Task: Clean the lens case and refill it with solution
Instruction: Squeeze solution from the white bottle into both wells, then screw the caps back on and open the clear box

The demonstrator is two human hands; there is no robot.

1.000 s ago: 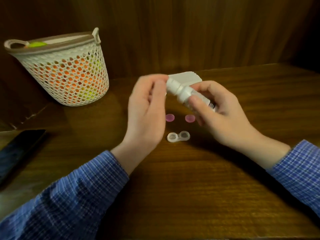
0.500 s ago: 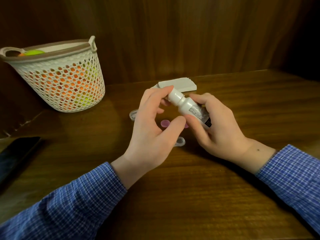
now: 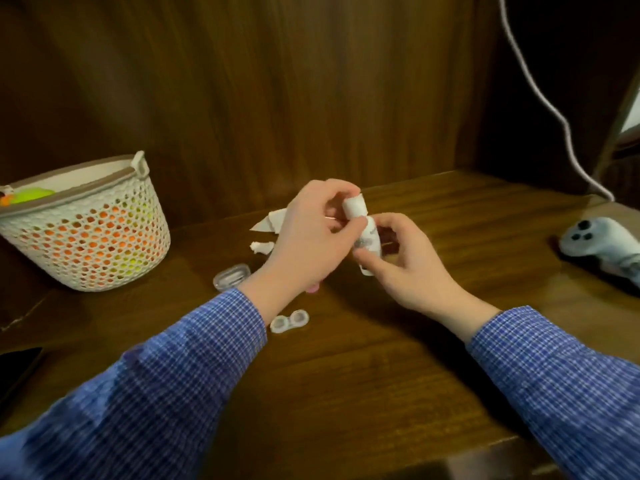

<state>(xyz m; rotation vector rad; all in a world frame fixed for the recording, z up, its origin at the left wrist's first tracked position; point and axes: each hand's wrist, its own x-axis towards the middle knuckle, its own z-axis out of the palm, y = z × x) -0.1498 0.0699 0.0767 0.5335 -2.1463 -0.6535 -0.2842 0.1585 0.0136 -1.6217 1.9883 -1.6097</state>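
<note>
Both hands meet above the worktop (image 3: 363, 375) around the bottle (image 3: 367, 242), which stands nearly upright between them. The left hand (image 3: 311, 237) has its grip pinching the white cap (image 3: 354, 206) at the bottle's top, thumb on the near side and fingers curled over the far side. The right hand (image 3: 403, 259) has its grip wrapped round the bottle's lower body, thumb across the front over the label and fingers curled behind.

The lens case (image 3: 290, 320) lies open on the worktop below and nearer than the left grip, beside the left sleeve (image 3: 207, 344), touched by neither hand. A pink lid (image 3: 312, 288) peeks out from under the left hand; how much of it is there cannot be told. A small clear box (image 3: 231, 276) sits to the left of the left wrist. Beyond the left grip lie a tissue (image 3: 273, 220) and a crumpled scrap (image 3: 261, 247). Well to the left stands a basket (image 3: 86, 233) holding orange and yellow-green things. Far to the right of the right grip rests a controller (image 3: 595, 244), with a cable (image 3: 540, 95) hanging above it.
</note>
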